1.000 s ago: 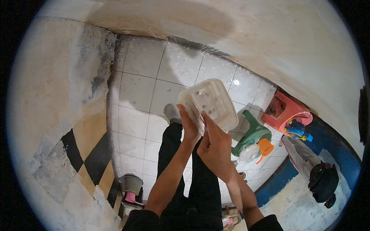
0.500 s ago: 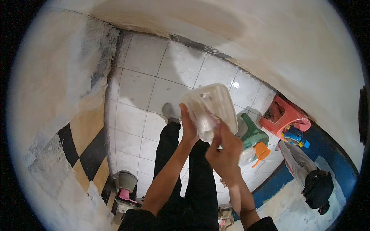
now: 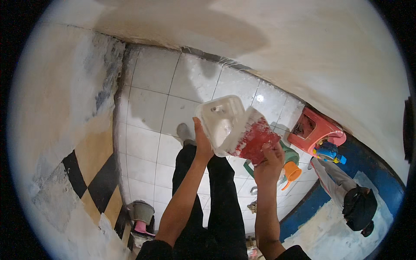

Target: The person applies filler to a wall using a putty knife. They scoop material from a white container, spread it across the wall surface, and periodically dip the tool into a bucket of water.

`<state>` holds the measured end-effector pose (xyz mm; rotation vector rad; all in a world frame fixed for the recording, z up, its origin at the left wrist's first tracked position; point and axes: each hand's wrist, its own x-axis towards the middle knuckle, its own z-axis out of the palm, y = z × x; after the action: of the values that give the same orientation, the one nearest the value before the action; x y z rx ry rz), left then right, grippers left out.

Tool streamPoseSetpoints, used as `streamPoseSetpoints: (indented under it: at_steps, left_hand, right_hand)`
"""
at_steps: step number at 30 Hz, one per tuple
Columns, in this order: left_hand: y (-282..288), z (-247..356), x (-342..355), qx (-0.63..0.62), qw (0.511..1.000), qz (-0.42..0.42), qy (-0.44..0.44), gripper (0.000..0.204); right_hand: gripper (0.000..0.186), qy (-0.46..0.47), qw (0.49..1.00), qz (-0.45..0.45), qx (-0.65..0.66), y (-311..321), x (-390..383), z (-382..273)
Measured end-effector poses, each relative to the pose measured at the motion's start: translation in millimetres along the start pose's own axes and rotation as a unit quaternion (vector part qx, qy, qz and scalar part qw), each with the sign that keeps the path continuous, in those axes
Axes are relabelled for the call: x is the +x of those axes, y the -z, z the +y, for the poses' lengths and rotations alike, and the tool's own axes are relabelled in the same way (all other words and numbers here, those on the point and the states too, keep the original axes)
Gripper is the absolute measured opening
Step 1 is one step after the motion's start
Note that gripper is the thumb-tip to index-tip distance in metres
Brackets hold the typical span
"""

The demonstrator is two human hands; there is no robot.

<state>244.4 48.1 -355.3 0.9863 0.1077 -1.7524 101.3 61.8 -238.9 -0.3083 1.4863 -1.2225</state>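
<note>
Grips a squarish plastic tub (image 3: 217,101) in the left hand (image 3: 203,143). Clamps a flat red scraper (image 3: 257,139) (white-smeared) in the right hand (image 3: 269,166).

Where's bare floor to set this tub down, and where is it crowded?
Bare white tiles lie between the left wall and the left foot; more lie beyond the tub, up to the far wall. It is crowded at right, with the orange dipper and red plastic stool.

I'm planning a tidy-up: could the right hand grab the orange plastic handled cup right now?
Probably not: the right hand grips a flat red scraper smeared with white paste, and the cup appears to sit lower down.
</note>
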Motion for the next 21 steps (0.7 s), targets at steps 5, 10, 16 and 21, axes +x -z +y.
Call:
streamPoseSetpoints:
  at_steps: [5, 10, 16, 21]
  left_hand:
    - [19, -1, 18, -0.011, 0.998, 0.052, -0.037, 0.071]
    - [67, 24, 11, -0.014, 0.995, 0.092, -0.044, 0.071]
    - [126, 24, -18, 0.005, 0.99, 0.127, -0.059, 0.069]
    - [161, 8, -41, 0.006, 0.985, 0.163, -0.053, 0.069]
  right_hand:
    - [0.028, -0.082, 0.946, 0.027, 0.312, 27, 23, 12]
    - [0.028, -0.025, 0.965, -0.045, 0.258, 71, 112, 74]
    - [0.028, -0.038, 0.94, 0.054, 0.335, 47, 259, 107]
    - [0.03, 0.008, 0.983, 0.045, 0.18, 59, 348, 93]
